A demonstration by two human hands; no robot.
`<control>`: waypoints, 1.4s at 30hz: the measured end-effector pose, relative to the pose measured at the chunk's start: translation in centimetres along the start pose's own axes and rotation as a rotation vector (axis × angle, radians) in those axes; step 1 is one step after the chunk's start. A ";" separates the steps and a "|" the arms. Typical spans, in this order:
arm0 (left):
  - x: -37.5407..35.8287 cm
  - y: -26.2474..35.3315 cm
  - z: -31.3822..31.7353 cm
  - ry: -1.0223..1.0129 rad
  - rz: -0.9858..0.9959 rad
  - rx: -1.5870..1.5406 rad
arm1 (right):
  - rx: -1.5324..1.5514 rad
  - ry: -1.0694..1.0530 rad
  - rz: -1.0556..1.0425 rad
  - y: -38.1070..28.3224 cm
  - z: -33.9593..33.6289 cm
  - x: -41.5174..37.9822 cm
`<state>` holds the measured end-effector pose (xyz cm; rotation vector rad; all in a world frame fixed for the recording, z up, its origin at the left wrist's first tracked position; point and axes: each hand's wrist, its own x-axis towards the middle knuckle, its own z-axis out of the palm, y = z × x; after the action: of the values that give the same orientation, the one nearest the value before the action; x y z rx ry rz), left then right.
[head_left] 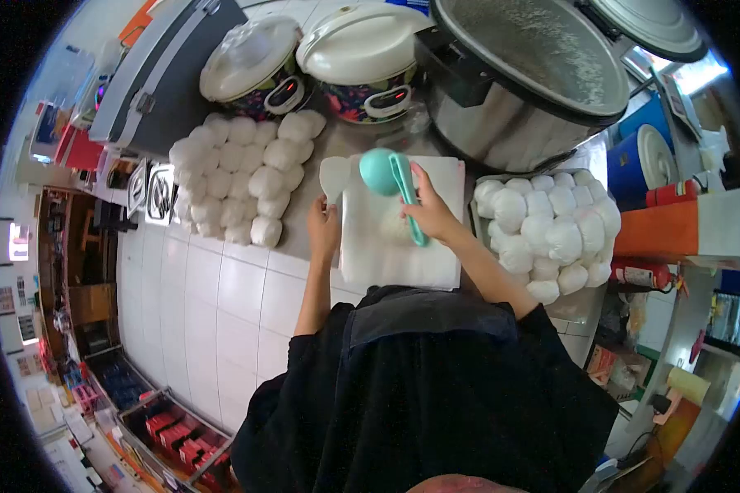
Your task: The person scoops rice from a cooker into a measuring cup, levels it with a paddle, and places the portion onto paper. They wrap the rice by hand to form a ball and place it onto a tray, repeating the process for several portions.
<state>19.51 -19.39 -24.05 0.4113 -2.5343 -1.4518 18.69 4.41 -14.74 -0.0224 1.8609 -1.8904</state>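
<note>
My right hand [429,209] is closed around the handle of a teal ladle [380,172], its rounded bowl pointing left above a stack of white paper sheets [386,267]. A small whitish mound [397,226], apparently rice, lies on the top sheet under the ladle. At the stack's left edge, my left hand [324,226] pinches a white rice paddle [335,174], its broad end away from me. Piles of round white wrapped bundles stand on both sides, one left pile [242,177] and one right pile [551,226].
Behind the paper stands a large open metal cooker [501,119] with white residue inside. Left of it are two patterned pots, one with a white lid [362,41]. A grey cooler box [160,82] is at the back left. A tiled floor [238,287] lies left of the table.
</note>
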 end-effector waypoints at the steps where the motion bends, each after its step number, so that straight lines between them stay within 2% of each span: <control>1: -0.2 0.1 -0.7 -0.005 -0.054 0.006 | 0.002 -0.014 0.009 0.7 1.7 1.3; 3: -0.7 0.4 -2.3 -0.006 -0.120 0.015 | 0.083 0.171 -0.216 2.9 5.8 3.9; 5: -1.1 0.4 -3.9 0.018 0.026 0.163 | -0.288 0.398 -0.338 4.4 10.2 6.5; 7: -1.1 -0.7 -4.9 -0.011 -0.029 0.160 | -0.227 0.321 -0.263 4.1 13.3 7.1; 9: -1.3 -2.8 -5.3 -0.007 0.133 0.345 | -0.087 0.218 -0.254 5.8 15.5 8.9; 10: -1.8 -2.5 -5.5 0.080 0.322 0.573 | -0.224 0.391 -0.493 6.9 16.7 9.6; 11: -2.2 -1.8 -5.8 0.069 0.320 0.574 | -0.222 0.395 -0.483 6.1 16.4 9.0; 13: -3.4 -0.6 -6.2 0.377 0.414 0.521 | -0.448 0.014 -0.187 5.1 14.5 7.5; 14: -4.4 -0.3 -6.1 0.473 0.437 0.389 | -0.508 0.202 -0.437 6.6 13.2 6.6; 15: -5.6 -0.4 -5.9 0.456 0.422 0.389 | -0.318 0.180 -0.431 5.9 11.0 4.2; 16: -6.9 -0.6 -5.7 0.175 0.609 0.357 | -0.131 0.162 -0.423 4.2 8.4 1.2; 17: -7.8 -0.4 -5.4 -0.101 0.793 0.309 | -0.409 0.249 -0.510 4.0 6.1 -1.3; 19: -8.9 0.9 -3.6 -0.560 0.916 0.195 | -0.674 0.143 -0.422 5.3 2.9 -5.3; 20: -9.3 0.8 -3.3 -0.568 0.915 0.186 | -0.806 0.056 -0.371 6.5 2.1 -6.9; 21: -9.1 0.8 -2.9 -0.632 0.997 0.256 | -0.810 0.064 -0.365 7.5 1.7 -7.9; 22: -8.8 0.8 -2.4 -0.692 1.080 0.327 | -0.937 -0.001 -0.459 8.2 1.5 -8.8; 23: -8.4 0.7 -2.1 -0.696 1.082 0.318 | -1.059 -0.072 -0.550 8.8 1.4 -9.5; 25: -7.4 0.9 -2.0 -0.821 1.059 0.356 | -1.042 -0.072 -0.503 9.8 1.6 -10.1; 30: -6.3 1.2 -2.1 -0.886 0.992 0.230 | -0.986 -0.033 -0.472 11.2 1.0 -9.3; 36: -6.2 1.7 -2.1 -0.951 0.799 0.252 | -0.991 -0.049 -0.459 10.5 1.3 -9.1; 37: -6.2 1.7 -1.9 -0.944 0.712 0.251 | -0.991 -0.050 -0.460 10.3 1.5 -9.2; 38: -6.2 1.5 -1.8 -0.935 0.626 0.250 | -1.024 -0.013 -0.524 10.2 1.7 -9.3; 39: -6.2 1.5 -1.7 -0.933 0.628 0.251 | -1.058 0.026 -0.589 10.1 1.7 -9.2; 41: -6.3 1.5 -1.7 -0.873 0.437 0.122 | -1.008 0.091 -0.572 10.6 1.4 -8.6; 42: -6.3 1.5 -1.7 -0.870 0.439 0.123 | -0.957 0.156 -0.553 10.8 1.2 -8.2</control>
<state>25.78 -18.01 -22.09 -0.9124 -3.0305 -1.4912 29.85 6.61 -22.29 -0.7830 2.9055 -1.0943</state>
